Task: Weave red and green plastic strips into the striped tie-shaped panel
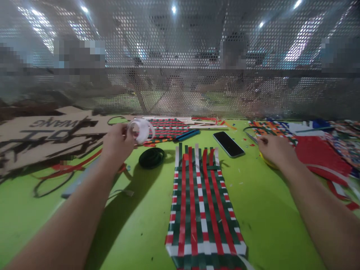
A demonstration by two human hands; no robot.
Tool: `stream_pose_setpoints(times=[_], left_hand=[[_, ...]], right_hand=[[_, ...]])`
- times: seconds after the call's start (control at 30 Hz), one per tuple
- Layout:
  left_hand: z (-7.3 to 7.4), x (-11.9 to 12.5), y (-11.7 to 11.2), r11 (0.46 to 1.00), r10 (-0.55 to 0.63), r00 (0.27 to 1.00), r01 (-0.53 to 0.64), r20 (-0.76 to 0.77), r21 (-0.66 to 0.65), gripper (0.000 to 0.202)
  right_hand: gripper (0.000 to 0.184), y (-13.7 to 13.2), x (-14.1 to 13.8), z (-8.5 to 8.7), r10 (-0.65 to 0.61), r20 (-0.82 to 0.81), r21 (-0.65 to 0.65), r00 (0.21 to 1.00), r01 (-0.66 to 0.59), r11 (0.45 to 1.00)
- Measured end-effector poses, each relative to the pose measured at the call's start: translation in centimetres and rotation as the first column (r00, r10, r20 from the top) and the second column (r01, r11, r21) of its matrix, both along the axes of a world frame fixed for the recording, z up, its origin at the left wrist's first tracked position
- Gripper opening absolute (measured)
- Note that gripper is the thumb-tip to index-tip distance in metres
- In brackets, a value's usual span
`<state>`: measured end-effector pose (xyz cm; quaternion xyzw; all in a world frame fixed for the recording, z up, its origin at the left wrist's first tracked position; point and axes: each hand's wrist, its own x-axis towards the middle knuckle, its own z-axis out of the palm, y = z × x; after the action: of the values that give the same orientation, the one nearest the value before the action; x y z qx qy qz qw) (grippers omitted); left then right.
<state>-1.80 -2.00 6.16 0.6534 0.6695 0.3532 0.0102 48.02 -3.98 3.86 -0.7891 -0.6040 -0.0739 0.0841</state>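
Observation:
My left hand (119, 142) is raised above the table, closed on a coiled roll of white strip (140, 131). My right hand (274, 148) is low at the right with its fingers closed on a pair of scissors (267, 160); a yellow handle shows under the hand and grey metal just left of it. Between my hands lies a woven mat (204, 210) of red, white and dark green strips, its loose strip ends pointing away from me. A coil of dark green strip (152, 157) lies on the table below and right of my left hand.
A phone (229, 144) lies beyond the mat, with blue pens (188, 135) near it. Another woven piece (165, 128) is behind. Cardboard (50, 131) covers the left; woven pieces and red material (317, 153) lie right. A perforated metal screen (180, 90) bounds the green table.

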Motion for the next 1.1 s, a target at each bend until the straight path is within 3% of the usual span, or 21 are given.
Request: stream_pose_setpoints(times=[0.1,0.17,0.2,0.23,0.3,0.33,0.37,0.43,0.5,0.63,0.77,0.83,0.97,1.1], left_hand=[[0.5,3.3,-1.4,0.993,-0.105,0.910,0.114,0.401,0.002,0.026],[0.6,5.4,-3.0,0.981,-0.190,0.852,0.188,0.487,0.055,0.024],[0.5,6.3,-3.9,0.977,-0.214,0.870,0.185,0.444,0.108,0.022],[0.5,7.1,-4.9,0.966,-0.243,0.914,0.197,0.326,0.166,0.021],[0.3,8.6,-7.0,0.923,-0.254,0.966,0.229,0.041,0.310,0.016],[0.3,9.3,-7.9,0.888,-0.265,0.961,0.274,-0.076,0.370,0.014],[0.2,9.9,-8.8,0.869,-0.280,0.948,0.317,-0.151,0.380,0.013],[0.0,11.2,-10.0,0.857,-0.356,0.906,0.415,-0.230,0.305,0.014],[-0.2,12.4,-10.8,0.842,-0.450,0.852,0.505,-0.268,0.189,0.018],[-0.3,14.6,-11.6,0.828,-0.561,0.795,0.542,-0.229,-0.147,0.038],[-0.3,15.7,-12.4,0.798,-0.586,0.769,0.492,-0.257,-0.348,0.040],[-0.3,15.6,-12.7,0.784,-0.596,0.755,0.472,-0.275,-0.402,0.033],[-0.6,14.5,-13.1,0.787,-0.578,0.772,0.442,-0.264,-0.429,0.035],[-1.3,13.7,-13.5,0.808,-0.549,0.792,0.422,-0.268,-0.411,0.037]], right_hand=[[0.029,-0.2,-2.0,0.3,0.112,-0.085,0.096,0.990,-0.104,0.990],[0.028,-1.0,-4.4,0.6,0.318,-0.335,0.248,0.887,-0.243,0.938],[0.032,-1.7,-5.9,0.7,0.424,-0.500,0.293,0.755,-0.313,0.903],[0.038,-2.5,-7.5,0.9,0.480,-0.667,0.314,0.570,-0.370,0.874],[0.053,-4.7,-10.8,1.2,0.426,-0.892,0.298,0.151,-0.513,0.805],[0.060,-5.8,-12.3,1.4,0.376,-0.926,0.318,-0.015,-0.564,0.762],[0.068,-6.9,-13.5,1.5,0.324,-0.938,0.327,-0.120,-0.611,0.720],[0.076,-8.4,-15.0,2.0,0.271,-0.942,0.333,-0.199,-0.671,0.663],[0.069,-8.8,-14.8,2.5,0.292,-0.951,0.281,-0.101,-0.680,0.678],[0.047,-6.6,-10.5,4.0,0.380,-0.883,0.100,0.276,-0.680,0.726],[0.039,-4.6,-4.8,5.1,0.398,-0.606,-0.121,0.689,-0.574,0.810],[0.041,-4.4,-2.8,5.2,0.358,-0.443,-0.212,0.822,-0.483,0.850],[0.041,-5.1,-1.5,4.2,0.305,-0.245,-0.333,0.920,-0.375,0.865],[0.031,-5.8,-4.3,3.3,0.315,-0.218,-0.375,0.924,-0.378,0.847]])
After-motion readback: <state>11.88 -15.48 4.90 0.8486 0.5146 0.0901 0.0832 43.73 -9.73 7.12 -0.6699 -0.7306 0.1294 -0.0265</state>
